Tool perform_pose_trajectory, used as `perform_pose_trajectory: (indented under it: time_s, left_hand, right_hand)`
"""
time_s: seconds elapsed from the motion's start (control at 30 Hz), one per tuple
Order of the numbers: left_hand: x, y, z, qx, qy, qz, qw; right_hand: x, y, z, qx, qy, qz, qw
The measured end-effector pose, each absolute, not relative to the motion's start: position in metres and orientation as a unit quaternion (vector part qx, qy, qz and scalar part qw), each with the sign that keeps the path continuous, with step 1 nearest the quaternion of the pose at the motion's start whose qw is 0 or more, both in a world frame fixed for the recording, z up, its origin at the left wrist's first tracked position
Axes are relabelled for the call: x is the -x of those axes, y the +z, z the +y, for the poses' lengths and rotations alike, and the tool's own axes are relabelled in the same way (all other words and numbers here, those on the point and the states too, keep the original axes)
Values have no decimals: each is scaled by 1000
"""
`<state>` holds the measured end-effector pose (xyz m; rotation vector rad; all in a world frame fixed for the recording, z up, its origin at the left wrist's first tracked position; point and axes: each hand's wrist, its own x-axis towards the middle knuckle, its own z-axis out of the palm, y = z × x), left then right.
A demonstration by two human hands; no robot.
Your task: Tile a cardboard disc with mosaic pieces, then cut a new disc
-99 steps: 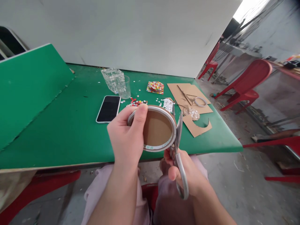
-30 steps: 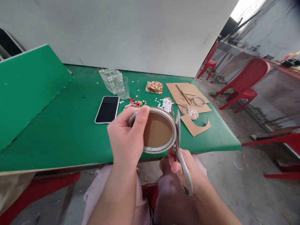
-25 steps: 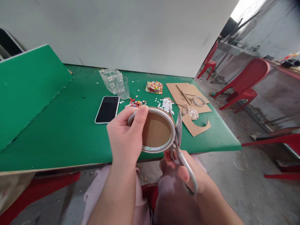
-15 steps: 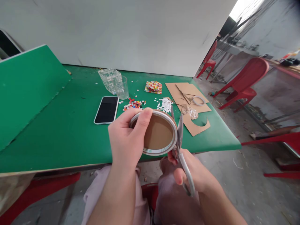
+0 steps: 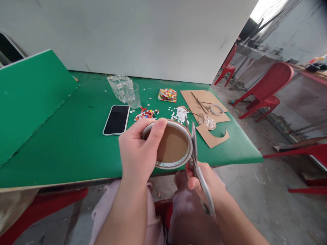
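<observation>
My left hand (image 5: 139, 154) grips a tape ring (image 5: 167, 165) with a brown cardboard disc (image 5: 172, 144) pressed behind it, thumb hooked over the ring's top edge. My right hand (image 5: 204, 182) is closed on the handles of silver scissors (image 5: 198, 166), whose blades run up the ring's right side and look nearly closed. Both hands hover over my lap at the near edge of the green table (image 5: 84, 146).
On the table lie a phone (image 5: 116, 119), a clear cup (image 5: 134, 95) beside a clear box (image 5: 120, 87), heaps of small coloured and white tiles (image 5: 163, 114), a tiled coaster (image 5: 167, 95) and cut cardboard sheets (image 5: 206, 105). Red chairs (image 5: 268, 90) stand at the right.
The scissor blades have opened and closed along the ring's right edge, and my right hand shifted a little. My left hand has kept its hold on the ring.
</observation>
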<state>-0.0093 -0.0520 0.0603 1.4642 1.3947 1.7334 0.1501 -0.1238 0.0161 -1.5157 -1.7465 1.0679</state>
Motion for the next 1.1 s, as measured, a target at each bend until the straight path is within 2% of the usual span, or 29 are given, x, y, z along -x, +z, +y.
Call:
perform_pose_trajectory:
  time_s: [0.4,0.57,0.77,1.1]
  left_hand:
    - [10,60,-52,-577,614,484,235]
    - [9,62,-54,-576,613,488,232]
    - [9,62,-54,-574,618,489,224]
    - [13,63,-52,-600,604,479,215]
  right_hand:
    - [-160,29,-117,475,505,-672,260]
    - [-157,25,-119,505,454,-687,260]
    - [-152,13,-122,543,391,-679,302]
    - [-163,16,-122,552,413,-669,278]
